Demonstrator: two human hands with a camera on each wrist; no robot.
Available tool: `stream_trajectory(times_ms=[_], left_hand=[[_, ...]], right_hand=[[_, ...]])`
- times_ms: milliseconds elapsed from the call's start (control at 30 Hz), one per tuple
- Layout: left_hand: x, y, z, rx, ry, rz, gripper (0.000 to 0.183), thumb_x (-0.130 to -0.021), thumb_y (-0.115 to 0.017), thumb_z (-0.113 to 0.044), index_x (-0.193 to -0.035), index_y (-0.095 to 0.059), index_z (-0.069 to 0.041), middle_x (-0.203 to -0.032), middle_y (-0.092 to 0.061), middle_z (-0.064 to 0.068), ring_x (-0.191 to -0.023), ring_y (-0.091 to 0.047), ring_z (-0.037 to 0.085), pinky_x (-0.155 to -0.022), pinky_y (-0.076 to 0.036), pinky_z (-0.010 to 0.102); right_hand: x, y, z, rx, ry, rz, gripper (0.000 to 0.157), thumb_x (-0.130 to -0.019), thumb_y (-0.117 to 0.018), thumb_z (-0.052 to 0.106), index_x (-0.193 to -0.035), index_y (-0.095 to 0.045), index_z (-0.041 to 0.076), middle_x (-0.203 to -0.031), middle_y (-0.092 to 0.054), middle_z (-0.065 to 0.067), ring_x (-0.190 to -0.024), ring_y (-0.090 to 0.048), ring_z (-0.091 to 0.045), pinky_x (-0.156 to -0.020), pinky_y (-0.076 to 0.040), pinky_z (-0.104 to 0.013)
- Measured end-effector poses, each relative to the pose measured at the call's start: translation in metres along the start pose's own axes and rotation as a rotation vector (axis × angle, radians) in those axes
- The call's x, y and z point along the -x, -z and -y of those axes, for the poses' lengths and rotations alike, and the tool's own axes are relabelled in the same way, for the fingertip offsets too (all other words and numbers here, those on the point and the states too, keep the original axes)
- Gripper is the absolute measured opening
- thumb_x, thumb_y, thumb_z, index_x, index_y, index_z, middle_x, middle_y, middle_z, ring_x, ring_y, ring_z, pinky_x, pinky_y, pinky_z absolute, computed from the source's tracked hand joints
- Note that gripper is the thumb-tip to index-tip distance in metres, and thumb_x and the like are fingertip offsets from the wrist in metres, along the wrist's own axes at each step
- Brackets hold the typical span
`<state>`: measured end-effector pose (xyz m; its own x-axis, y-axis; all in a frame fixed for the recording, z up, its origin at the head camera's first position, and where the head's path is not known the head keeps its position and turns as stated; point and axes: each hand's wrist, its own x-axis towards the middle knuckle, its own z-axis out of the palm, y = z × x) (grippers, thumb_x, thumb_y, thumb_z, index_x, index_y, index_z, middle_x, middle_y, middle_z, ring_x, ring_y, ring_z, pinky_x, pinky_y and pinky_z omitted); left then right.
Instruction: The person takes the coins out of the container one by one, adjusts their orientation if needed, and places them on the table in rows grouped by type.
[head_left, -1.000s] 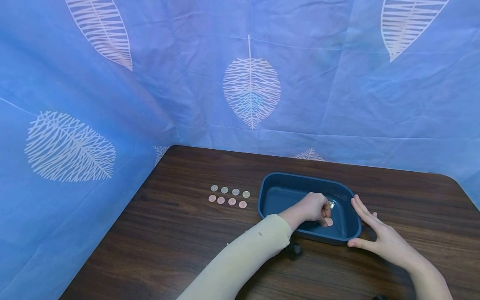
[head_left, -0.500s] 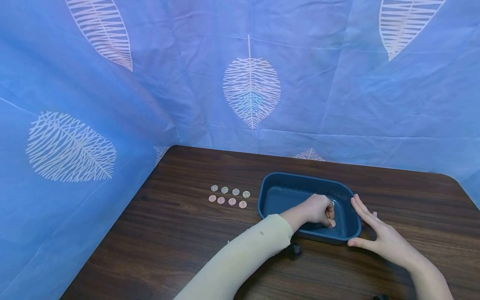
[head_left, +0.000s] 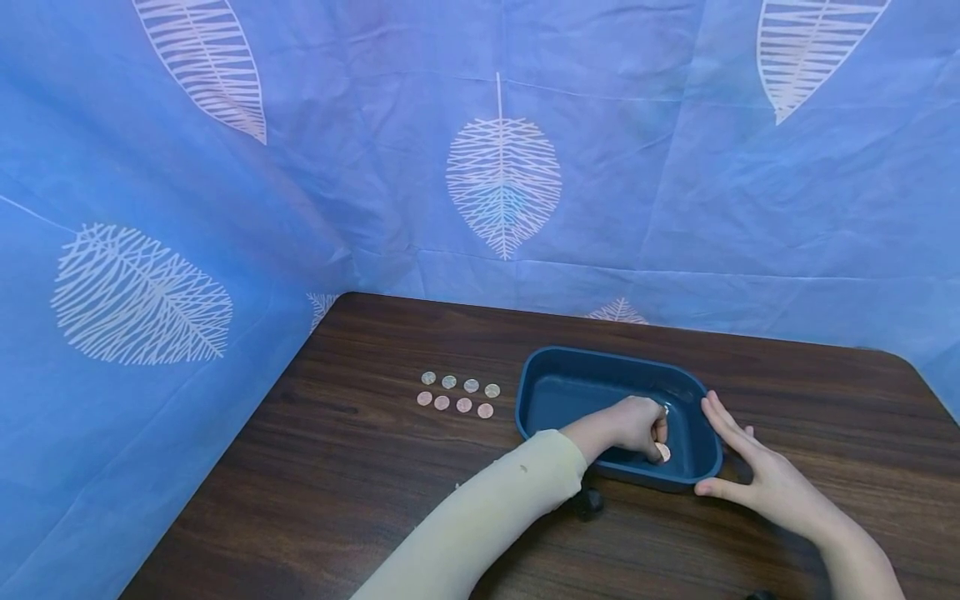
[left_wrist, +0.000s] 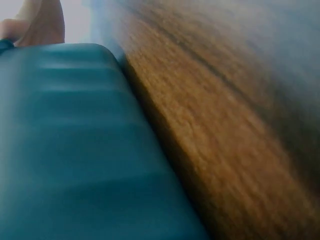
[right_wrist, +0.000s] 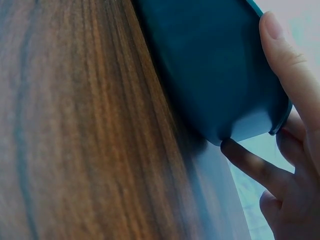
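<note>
A dark blue rectangular basin stands on the wooden table. My left hand reaches over its near rim, fingers curled down near the basin's right end. A copper coin shows at its fingertips, pinched there; the hand partly hides the grip. Behind the knuckles, a shiny bit of what looks like a silver coin is mostly covered. My right hand rests with spread fingers against the basin's right end. In the right wrist view, its thumb lies along the rim and a fingertip touches the outer wall.
Left of the basin lie two rows of coins: several silver coins behind, several copper coins in front. A small black object is under the left sleeve. A blue leaf-patterned cloth hangs behind and left of the table.
My left hand has shifted slightly right and nearer within the basin, and the copper coin at its fingertips has moved and changed tilt. My right hand stays at the basin's end.
</note>
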<state>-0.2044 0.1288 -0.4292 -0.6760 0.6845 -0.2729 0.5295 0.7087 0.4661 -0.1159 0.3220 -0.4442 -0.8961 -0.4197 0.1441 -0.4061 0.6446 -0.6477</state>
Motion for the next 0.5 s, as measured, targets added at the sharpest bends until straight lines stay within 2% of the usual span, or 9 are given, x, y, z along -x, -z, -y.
stream_trajectory(times_ms=[200, 267, 300, 500], left_hand=[[-0.0026, 0.001, 0.002, 0.038, -0.073, -0.017, 0.01, -0.086, -0.073, -0.016, -0.081, -0.064, -0.017, -0.075, -0.058, -0.011, -0.066, -0.052, -0.001, -0.058, -0.04, 0.01], [-0.0021, 0.0024, 0.0021, 0.07, -0.078, -0.03, 0.008, -0.088, -0.072, -0.016, -0.082, -0.066, -0.017, -0.074, -0.059, -0.012, -0.065, -0.053, -0.002, -0.058, -0.041, 0.01], [-0.0015, 0.0033, 0.0022, 0.086, -0.081, -0.043, 0.006, -0.088, -0.071, -0.017, -0.083, -0.067, -0.017, -0.073, -0.059, -0.012, -0.065, -0.053, -0.002, -0.058, -0.041, 0.01], [0.0035, 0.0071, 0.0043, 0.292, -0.087, -0.198, 0.002, -0.088, -0.07, -0.014, -0.087, -0.069, -0.016, -0.073, -0.061, -0.014, -0.064, -0.054, -0.006, -0.06, -0.043, 0.01]], right_hand=[[0.0004, 0.0021, -0.0002, -0.02, -0.008, 0.008, 0.1, -0.083, -0.075, 0.019, -0.155, -0.006, 0.022, -0.159, 0.007, 0.007, -0.126, -0.001, 0.018, -0.11, 0.01, -0.024], [-0.0001, 0.0027, 0.0004, -0.021, -0.007, 0.009, 0.099, -0.083, -0.075, 0.019, -0.155, -0.006, 0.022, -0.159, 0.007, 0.006, -0.126, -0.001, 0.018, -0.111, 0.009, -0.027], [-0.0004, 0.0028, 0.0005, -0.021, -0.005, 0.009, 0.099, -0.083, -0.075, 0.019, -0.155, -0.006, 0.022, -0.159, 0.007, 0.006, -0.126, -0.001, 0.019, -0.11, 0.009, -0.024], [-0.0011, 0.0012, -0.0004, -0.041, -0.002, 0.015, 0.099, -0.083, -0.075, 0.018, -0.155, -0.007, 0.022, -0.159, 0.006, 0.004, -0.126, -0.002, 0.019, -0.112, 0.008, -0.035]])
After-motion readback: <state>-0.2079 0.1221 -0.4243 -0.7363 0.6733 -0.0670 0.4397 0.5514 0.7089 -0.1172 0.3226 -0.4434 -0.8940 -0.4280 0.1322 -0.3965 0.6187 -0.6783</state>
